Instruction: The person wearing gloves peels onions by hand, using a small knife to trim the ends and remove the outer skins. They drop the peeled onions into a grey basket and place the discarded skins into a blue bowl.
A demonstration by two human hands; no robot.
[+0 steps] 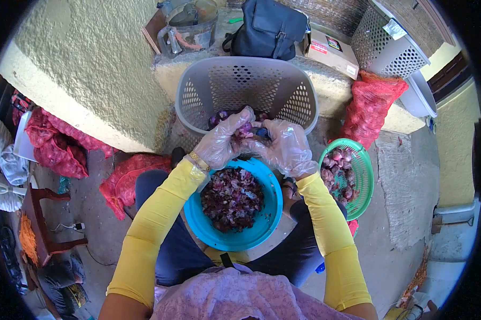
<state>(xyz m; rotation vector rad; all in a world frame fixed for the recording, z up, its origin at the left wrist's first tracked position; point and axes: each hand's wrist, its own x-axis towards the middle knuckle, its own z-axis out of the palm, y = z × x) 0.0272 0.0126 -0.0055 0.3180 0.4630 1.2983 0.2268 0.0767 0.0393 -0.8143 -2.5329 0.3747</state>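
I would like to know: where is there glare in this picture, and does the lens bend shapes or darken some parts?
Head view: bright glare on the clear plastic gloves of the left hand and right hand; head view: the rough wall's lower edge looks bowed, probably wide-lens distortion; head view: all four corners fall to black.
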